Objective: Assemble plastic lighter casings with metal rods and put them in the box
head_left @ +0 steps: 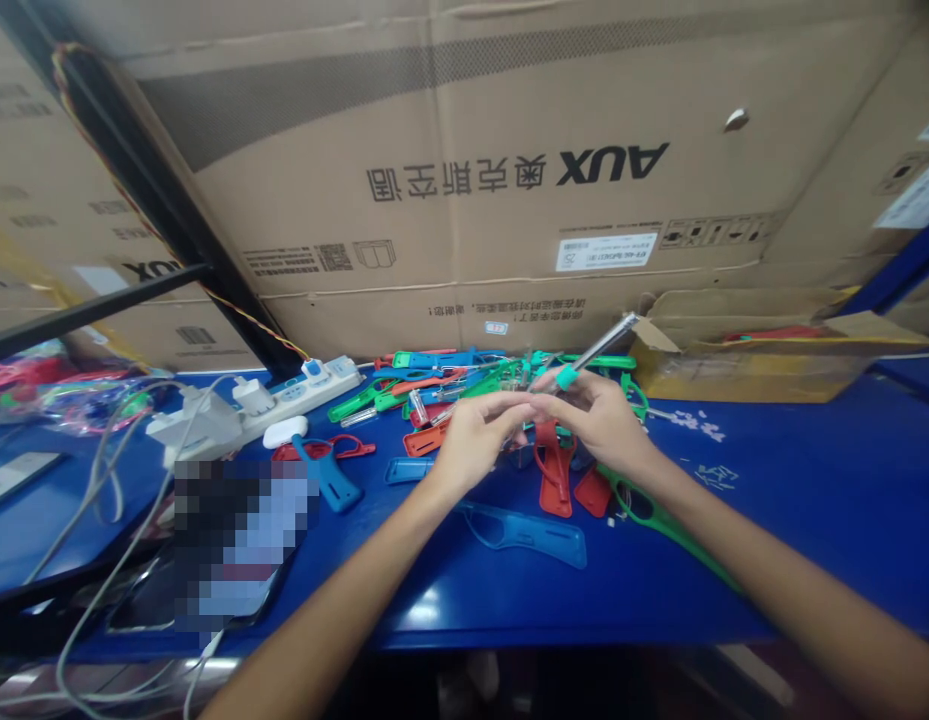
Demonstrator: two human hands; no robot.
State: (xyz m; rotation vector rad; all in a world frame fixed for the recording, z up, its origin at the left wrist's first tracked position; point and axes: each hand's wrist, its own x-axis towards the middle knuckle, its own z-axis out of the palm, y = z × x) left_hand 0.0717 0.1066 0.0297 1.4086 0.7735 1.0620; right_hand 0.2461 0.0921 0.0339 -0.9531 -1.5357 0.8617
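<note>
My right hand (pixel 608 425) is closed around a long-nosed lighter, whose metal tube (pixel 606 340) points up and to the right. A green collar (pixel 566 377) shows at the tube's lower end, by my fingers. My left hand (pixel 475 435) meets the right one, its thumb and fingers pinched together; what lies between them is hidden. Just below my hands are red lighter shell pieces (pixel 555 480). Nearer the front lies a blue lighter shell (pixel 535 537), and a green shell (pixel 659 515) lies partly under my right forearm.
Behind my hands is a pile of coloured lighter parts (pixel 426 375). An open carton (pixel 749 365) stands at the back right, with small loose pieces (pixel 715 477) nearby. At left are a power strip (pixel 314 390), a white earphone case (pixel 285 432), cables and a phone (pixel 243 560).
</note>
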